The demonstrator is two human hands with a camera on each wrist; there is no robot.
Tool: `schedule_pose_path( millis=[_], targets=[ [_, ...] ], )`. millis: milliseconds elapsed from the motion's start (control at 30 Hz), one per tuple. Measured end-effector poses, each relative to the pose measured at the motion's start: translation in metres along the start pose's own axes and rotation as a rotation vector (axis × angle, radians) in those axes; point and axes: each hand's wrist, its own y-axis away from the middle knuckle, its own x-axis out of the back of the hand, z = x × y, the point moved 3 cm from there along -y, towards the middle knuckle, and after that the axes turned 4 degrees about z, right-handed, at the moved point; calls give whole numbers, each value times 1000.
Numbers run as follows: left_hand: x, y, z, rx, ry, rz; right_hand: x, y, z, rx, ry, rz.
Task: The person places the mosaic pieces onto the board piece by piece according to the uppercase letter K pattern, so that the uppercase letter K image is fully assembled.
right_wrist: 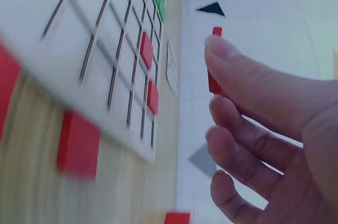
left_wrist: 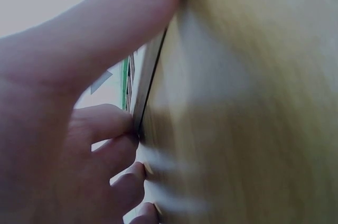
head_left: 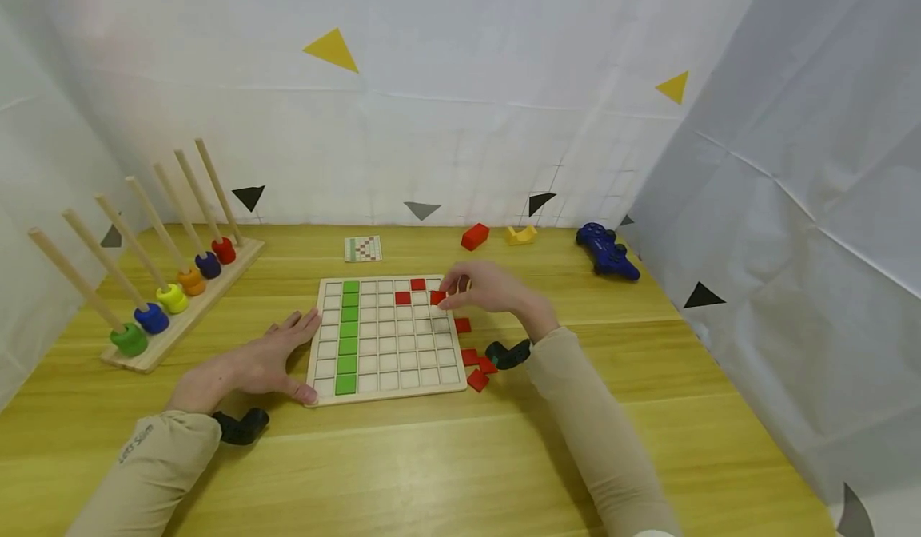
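A wooden grid board [head_left: 403, 395] lies flat on the table, with a column of green square tiles [head_left: 348, 344] near its left side. Two red tiles [head_left: 403, 298] sit in cells in its upper right part. My right hand [head_left: 489, 289] pinches another red tile [right_wrist: 213, 81] between thumb and index finger, above the board's upper right corner. At the left edge, the thumb and fingers of my left hand [head_left: 252, 367] are spread and touch the board's side. Several loose red tiles [head_left: 469, 357] lie along the right edge, beneath the right wrist.
On the left stands a wooden peg rack [head_left: 209, 293] with coloured beads. Behind the board lies a small pattern card [head_left: 363, 248]. A red block [head_left: 475, 236], a yellow arch-shaped block [head_left: 521, 236] and a blue game controller [head_left: 607, 250] lie toward the back right.
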Motion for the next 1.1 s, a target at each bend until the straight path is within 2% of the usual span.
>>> schedule_pose_path(
  millis=[233, 400, 567, 767, 1100],
  targets=[
    [0, 1, 1, -4, 3, 6, -24, -30, -21, 15, 43, -29],
    [0, 2, 3, 9, 6, 3, -44, -45, -32, 12, 60, -75],
    [0, 2, 4, 18, 7, -1, -61, -56, -39, 52, 74, -116],
    [0, 0, 4, 25, 6, -6, -72, -58, -39, 13, 100, -128],
    [1, 0, 2, 29, -3, -10, -73, -55, -46, 17, 154, -101]
  ],
)
